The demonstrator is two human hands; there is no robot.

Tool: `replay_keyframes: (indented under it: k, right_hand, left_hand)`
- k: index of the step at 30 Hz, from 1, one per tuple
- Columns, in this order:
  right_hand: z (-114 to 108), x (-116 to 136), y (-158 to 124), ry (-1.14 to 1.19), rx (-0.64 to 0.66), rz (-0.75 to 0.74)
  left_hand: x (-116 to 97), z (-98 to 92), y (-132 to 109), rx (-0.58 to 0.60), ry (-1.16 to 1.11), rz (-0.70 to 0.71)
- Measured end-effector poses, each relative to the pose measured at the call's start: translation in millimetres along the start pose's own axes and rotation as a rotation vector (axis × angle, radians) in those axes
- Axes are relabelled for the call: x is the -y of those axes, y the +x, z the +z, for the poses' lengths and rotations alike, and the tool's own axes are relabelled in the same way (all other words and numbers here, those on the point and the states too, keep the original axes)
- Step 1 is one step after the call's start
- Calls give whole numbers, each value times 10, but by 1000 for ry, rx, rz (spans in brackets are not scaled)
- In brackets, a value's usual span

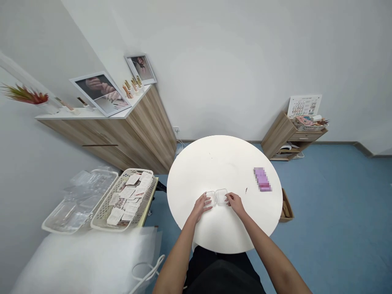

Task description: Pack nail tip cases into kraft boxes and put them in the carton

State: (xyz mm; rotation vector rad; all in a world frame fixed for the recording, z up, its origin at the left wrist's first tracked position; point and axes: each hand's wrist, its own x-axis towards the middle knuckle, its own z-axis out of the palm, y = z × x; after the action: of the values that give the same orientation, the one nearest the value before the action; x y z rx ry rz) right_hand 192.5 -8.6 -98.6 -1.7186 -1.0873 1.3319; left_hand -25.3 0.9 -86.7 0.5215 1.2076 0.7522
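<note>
A small clear plastic case (217, 197) lies opened flat in two halves on the round white table (214, 163). My left hand (202, 205) rests on its left half, fingers spread and pressing down. My right hand (234, 201) touches the right half, fingertips pinched at its edge. Whether anything lies inside the case is too small to tell.
A pink blurred block (262, 179) lies on the table's right side. At my left stand a white basket of several small cards (127, 199) and a basket of clear plastic cases (78, 200). A wooden cabinet (134, 126) and a low wooden shelf (290, 134) stand by the wall.
</note>
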Motion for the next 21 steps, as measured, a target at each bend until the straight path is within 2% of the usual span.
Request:
replay_keyframes:
  k: [7,11,13,16,18,21]
  right_hand:
    - [8,-377,55,-6,-99,90]
    - [-28,-538,82,-223,-165,10]
    - [-27,-566,101,-375,-261,-61]
    - [42,-496,138,-511,-356,-175]
    - [144,-373,169,-545,-323,-237]
    - [385,-122,224,-546,-204,-319]
  left_hand:
    - [197,-85,217,-113,214,30]
    - [281,-132,194,-112,299,66]
    - [291,-173,164,-101,341,102]
    - [245,-264,105,-147,434,202]
    - [162,-351,49,-208,489,302]
    - [-43,-544,-85,-316,529,467]
